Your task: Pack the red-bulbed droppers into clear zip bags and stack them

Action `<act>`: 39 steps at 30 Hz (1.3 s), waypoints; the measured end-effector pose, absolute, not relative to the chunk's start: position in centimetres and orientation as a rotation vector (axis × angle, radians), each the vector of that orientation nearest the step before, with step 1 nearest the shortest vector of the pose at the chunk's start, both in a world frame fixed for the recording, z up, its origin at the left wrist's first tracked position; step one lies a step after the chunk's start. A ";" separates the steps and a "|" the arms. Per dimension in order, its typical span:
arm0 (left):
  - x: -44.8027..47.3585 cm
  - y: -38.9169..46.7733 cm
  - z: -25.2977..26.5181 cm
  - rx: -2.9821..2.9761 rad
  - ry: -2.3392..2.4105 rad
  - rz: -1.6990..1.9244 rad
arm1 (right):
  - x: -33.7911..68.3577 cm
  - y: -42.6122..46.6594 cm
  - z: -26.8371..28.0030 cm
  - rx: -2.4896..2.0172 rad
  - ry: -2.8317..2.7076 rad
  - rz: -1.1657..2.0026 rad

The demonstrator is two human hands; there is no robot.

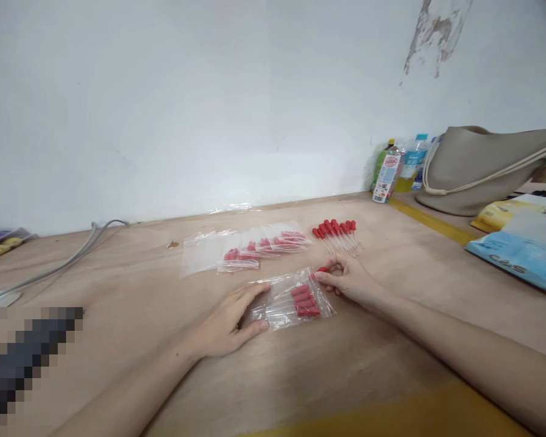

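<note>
Red-bulbed droppers (304,301) in a clear bag (279,315)
Left hand (227,315) spread on the bag, right hand (346,278) pinching a red bulb (322,269) at its mouth; filled bags (266,244) behind it, "C&S" packet (523,246) far right.

Left hand (225,321) spans the left end of the near bag (283,298), thumb apart. Right hand (346,279) pinches at its right end.

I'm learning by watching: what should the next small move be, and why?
Probably slide the red-ended dropper leftward into the clear bag: the right grip pinches it at the bag's right end, the left grip spreads at the other, and the bagged droppers lie with red ends rightward.
</note>
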State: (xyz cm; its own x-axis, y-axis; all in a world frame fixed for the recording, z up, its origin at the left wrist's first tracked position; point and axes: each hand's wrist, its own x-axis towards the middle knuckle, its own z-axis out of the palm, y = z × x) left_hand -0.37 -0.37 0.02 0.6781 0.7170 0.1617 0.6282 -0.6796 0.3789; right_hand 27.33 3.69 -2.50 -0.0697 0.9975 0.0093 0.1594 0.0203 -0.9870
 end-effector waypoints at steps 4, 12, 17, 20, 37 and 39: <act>-0.5 -0.3 -0.1 2.608 1.069 0.446 | 27.1 3.9 -2.8 -1.360 -1.544 0.985; -0.4 -0.3 0.0 2.626 1.056 0.452 | 25.9 4.2 -3.2 -1.274 -1.554 1.057; -0.3 -0.2 -0.1 2.620 1.052 0.479 | 25.6 3.5 -2.3 -1.069 -1.719 1.291; -0.4 -0.2 -0.1 2.612 1.053 0.487 | 25.7 3.4 -1.9 -1.063 -1.750 1.237; -0.8 0.7 -0.4 2.653 1.369 0.910 | 28.5 3.1 0.8 -0.871 -1.357 1.728; -1.6 1.7 -0.7 2.641 1.644 1.056 | 29.8 3.8 1.8 -0.887 -1.252 1.657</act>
